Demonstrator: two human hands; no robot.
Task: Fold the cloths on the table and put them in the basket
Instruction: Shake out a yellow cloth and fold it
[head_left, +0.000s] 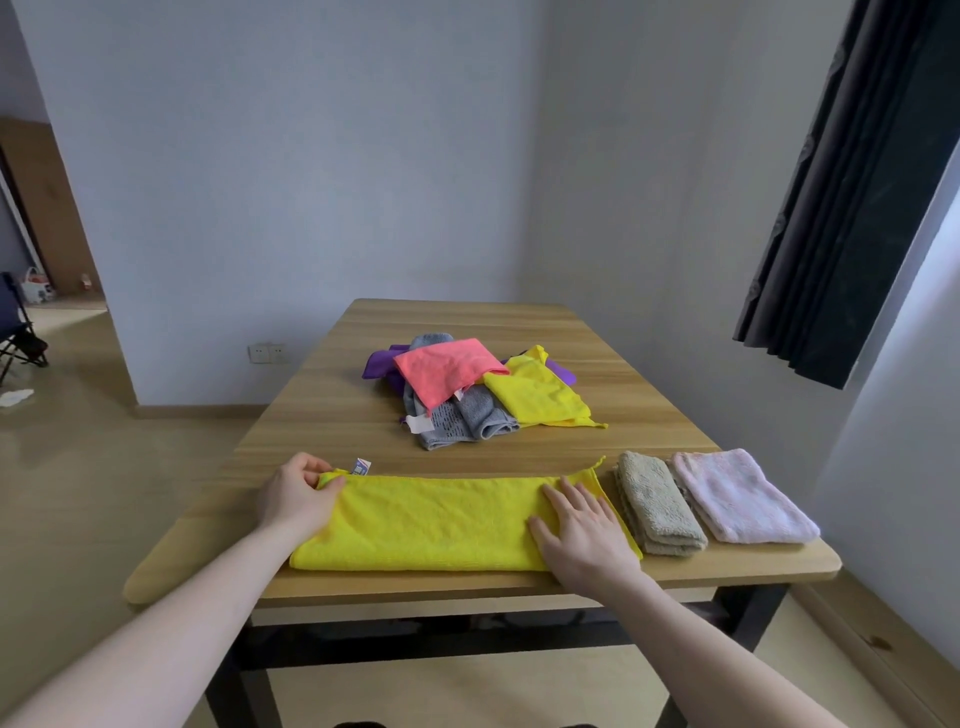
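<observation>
Left hand (296, 493) pinches far-left corner of folded yellow cloth (431, 522) on table (322, 415); right hand (582, 530) presses flat, fingers spread, on cloth's right end.

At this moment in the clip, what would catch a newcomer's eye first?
The bright yellow cloth, folded into a long strip along the table's near edge, with the left hand pinching its left end and the right hand flat on its right end. Behind it, mid-table, lies a colourful heap of unfolded cloths; two folded cloths, beige and pink, sit right.
</observation>
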